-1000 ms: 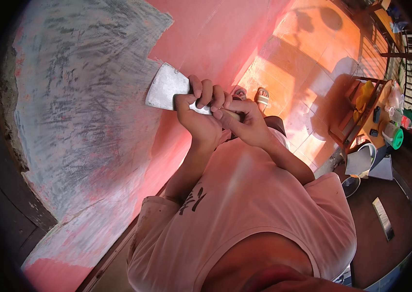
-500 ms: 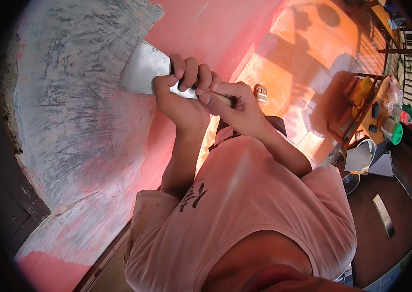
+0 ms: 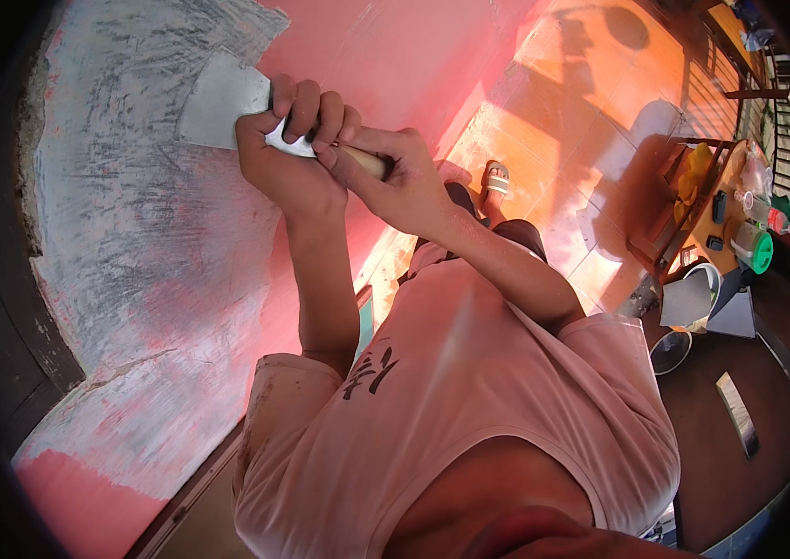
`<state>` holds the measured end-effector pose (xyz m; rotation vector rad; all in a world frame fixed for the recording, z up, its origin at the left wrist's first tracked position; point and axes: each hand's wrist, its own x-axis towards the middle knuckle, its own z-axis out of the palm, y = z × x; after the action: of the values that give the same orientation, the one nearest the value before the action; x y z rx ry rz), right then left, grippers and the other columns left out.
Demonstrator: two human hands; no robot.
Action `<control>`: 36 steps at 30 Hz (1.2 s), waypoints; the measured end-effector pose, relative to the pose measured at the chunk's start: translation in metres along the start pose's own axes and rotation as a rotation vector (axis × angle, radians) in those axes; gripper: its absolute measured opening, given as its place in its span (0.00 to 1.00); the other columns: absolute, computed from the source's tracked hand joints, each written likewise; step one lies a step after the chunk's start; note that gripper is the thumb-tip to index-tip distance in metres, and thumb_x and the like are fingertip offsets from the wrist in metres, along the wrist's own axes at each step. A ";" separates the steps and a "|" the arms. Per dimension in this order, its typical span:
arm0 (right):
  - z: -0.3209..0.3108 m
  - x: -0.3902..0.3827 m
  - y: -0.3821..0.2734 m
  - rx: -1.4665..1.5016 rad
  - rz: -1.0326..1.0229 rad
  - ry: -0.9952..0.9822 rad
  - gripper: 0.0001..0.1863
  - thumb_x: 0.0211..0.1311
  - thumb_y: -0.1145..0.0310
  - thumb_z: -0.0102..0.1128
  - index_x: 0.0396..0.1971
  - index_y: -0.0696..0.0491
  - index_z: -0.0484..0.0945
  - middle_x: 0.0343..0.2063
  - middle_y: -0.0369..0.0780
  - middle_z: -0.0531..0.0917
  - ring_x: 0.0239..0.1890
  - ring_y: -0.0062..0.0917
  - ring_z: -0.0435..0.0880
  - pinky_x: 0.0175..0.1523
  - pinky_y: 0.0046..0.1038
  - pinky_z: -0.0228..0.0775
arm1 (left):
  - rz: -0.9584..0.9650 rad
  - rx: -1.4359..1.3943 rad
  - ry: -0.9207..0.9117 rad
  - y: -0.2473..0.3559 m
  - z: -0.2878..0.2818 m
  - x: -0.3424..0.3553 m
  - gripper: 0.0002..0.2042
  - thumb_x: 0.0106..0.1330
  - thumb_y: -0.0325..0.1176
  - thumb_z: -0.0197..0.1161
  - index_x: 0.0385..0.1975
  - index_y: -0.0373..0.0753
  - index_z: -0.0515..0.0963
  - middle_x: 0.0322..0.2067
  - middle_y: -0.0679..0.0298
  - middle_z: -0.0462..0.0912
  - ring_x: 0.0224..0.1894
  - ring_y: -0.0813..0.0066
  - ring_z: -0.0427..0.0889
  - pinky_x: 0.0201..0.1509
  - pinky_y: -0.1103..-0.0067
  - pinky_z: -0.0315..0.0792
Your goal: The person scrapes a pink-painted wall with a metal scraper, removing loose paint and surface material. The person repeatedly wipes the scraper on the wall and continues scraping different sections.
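A wide putty knife (image 3: 225,98) with a flat metal blade and a pale handle is held in both hands against the wall. Its blade lies over a grey-white patch (image 3: 134,242) streaked with dark marks and pink. My left hand (image 3: 290,158) is closed around the metal part behind the blade, thumb beneath and fingers curled over the top. Behind it, my right hand (image 3: 393,177) grips the handle, its fingertips meeting those of the left hand. Whether the blade's whole edge touches the wall cannot be made out.
Smooth pink wall (image 3: 357,56) borders the patch; a dark frame (image 3: 3,363) runs along its left. A sandalled foot (image 3: 497,180) stands on orange tiles (image 3: 553,140). To the right are a cluttered table, a green-lidded container (image 3: 760,252), a bucket (image 3: 714,279) and a metal strip (image 3: 737,415).
Both hands and the putty knife have shifted left and slightly up in the picture, carrying the blade further over the grey patch. The grip looks the same.
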<state>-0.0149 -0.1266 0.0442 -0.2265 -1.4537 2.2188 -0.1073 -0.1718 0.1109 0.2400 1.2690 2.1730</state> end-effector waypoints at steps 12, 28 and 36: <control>-0.112 -0.179 0.049 -0.456 0.249 0.025 0.13 0.69 0.67 0.58 0.47 0.59 0.78 0.31 0.36 0.81 0.33 0.21 0.77 0.41 0.25 0.69 | -0.410 0.599 -0.414 -0.151 -0.057 -0.121 0.15 0.73 0.42 0.54 0.48 0.39 0.63 0.41 0.66 0.69 0.46 0.81 0.68 0.51 0.78 0.66; -0.031 -0.251 0.017 0.519 0.831 -0.201 0.31 0.73 0.36 0.33 0.24 0.48 0.67 0.12 0.28 0.58 0.12 0.11 0.50 0.16 0.18 0.40 | -0.159 0.272 -0.179 -0.125 -0.080 -0.238 0.29 0.75 0.56 0.39 0.55 0.32 0.69 0.48 0.56 0.79 0.51 0.63 0.81 0.56 0.70 0.71; -0.034 -0.225 0.062 0.767 0.835 -0.401 0.31 0.71 0.34 0.32 0.25 0.47 0.67 0.10 0.29 0.60 0.08 0.12 0.53 0.12 0.18 0.43 | -0.245 0.120 -0.196 -0.123 -0.077 -0.202 0.36 0.75 0.59 0.30 0.61 0.26 0.61 0.27 0.59 0.74 0.34 0.61 0.82 0.45 0.71 0.76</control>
<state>0.1765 -0.2255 -0.0525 -0.1365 -0.5665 3.4809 0.0706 -0.3016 -0.0042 0.3201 1.2482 1.8233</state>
